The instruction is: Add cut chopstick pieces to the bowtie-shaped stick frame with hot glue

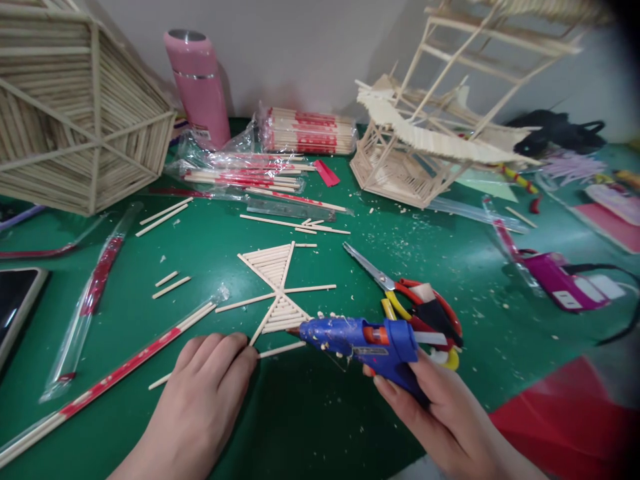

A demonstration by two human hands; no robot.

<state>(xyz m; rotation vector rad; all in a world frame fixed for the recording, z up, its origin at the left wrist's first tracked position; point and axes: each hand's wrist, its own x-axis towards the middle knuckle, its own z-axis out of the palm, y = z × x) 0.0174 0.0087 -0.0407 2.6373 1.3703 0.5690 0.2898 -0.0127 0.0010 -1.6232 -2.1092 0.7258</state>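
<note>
Right hand grips a glue gun; curled left hand touches sticks, grip unclear.

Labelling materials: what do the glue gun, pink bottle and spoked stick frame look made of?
Glue gun: likely hard plastic, semi-gloss, by its moulded blue body.
Pink bottle: probably coated metal, satin; shiny band suggests it, plastic possible.
Stick frame: likely wood or bamboo, matte; pale surface without gloss.
</note>
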